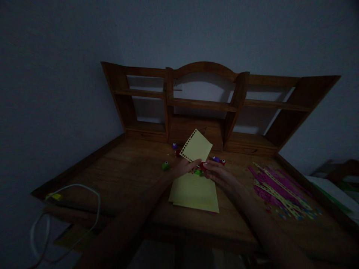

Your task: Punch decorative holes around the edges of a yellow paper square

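My left hand (185,167) is closed at the lower edge of a pale yellow paper sheet (198,145), which is tilted up and has small punched holes along its left and lower edges. Its fingertips are close to a small red craft punch (203,166). That punch is in the closed fingers of my right hand (219,172); part of it is hidden. Just below the hands sits a green craft punch (198,172). More yellow sheets (195,192) lie flat beneath, near the front of the wooden desk (134,175).
Other craft punches stand around: green (165,165), purple (174,146), red (177,153), blue-purple (215,159) and red (223,162). Punched magenta and yellow strips (277,186) are heaped at right. A wooden shelf unit (202,106) rises behind. A white cable (98,201) loops at left.
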### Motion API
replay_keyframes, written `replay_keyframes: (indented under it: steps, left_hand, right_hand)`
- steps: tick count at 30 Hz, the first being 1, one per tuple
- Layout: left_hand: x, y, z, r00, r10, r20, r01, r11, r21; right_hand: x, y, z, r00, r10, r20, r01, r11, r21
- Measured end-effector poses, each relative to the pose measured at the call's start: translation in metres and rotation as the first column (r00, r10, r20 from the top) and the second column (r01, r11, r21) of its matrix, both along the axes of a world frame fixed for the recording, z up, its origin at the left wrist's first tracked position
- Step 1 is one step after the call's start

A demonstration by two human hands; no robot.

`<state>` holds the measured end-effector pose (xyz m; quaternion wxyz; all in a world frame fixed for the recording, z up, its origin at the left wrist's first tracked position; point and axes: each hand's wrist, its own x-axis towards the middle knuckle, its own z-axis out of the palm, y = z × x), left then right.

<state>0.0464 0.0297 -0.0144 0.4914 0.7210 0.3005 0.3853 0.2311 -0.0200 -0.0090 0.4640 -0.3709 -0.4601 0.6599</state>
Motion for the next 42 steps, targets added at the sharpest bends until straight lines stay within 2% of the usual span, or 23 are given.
replay_keyframes:
  steps: [7, 13, 17, 23, 30, 42]
  left_hand:
    - [-0.001, 0.008, -0.009, 0.995, -0.065, 0.079, 0.072, 0.993, -0.090]
    - [-0.003, 0.002, -0.001, 0.985, -0.104, 0.135, 0.123, 0.982, -0.142]
    - [-0.004, 0.000, 0.001, 0.987, -0.102, 0.126, 0.119, 0.984, -0.133]
    - [-0.002, 0.002, -0.003, 0.987, -0.086, 0.135, 0.103, 0.986, -0.130]
    - [-0.004, 0.001, -0.002, 0.993, -0.071, 0.092, 0.083, 0.987, -0.135]
    - [-0.005, 0.003, -0.003, 0.988, -0.126, 0.094, 0.136, 0.984, -0.112]
  right_hand:
    - [0.001, -0.001, -0.001, 1.000, 0.010, 0.010, -0.010, 1.000, -0.009]
    - [0.003, -0.002, 0.001, 0.999, 0.049, 0.015, -0.049, 0.999, -0.005]
    - [0.003, -0.001, 0.001, 0.999, 0.054, 0.005, -0.054, 0.998, 0.012]
    - [0.001, -0.002, 0.002, 0.997, 0.077, 0.028, -0.079, 0.996, 0.043]
    - [-0.002, -0.004, 0.006, 0.996, 0.077, 0.038, -0.078, 0.997, 0.026]
    - [-0.005, -0.007, 0.009, 0.993, 0.094, 0.066, -0.100, 0.991, 0.086]
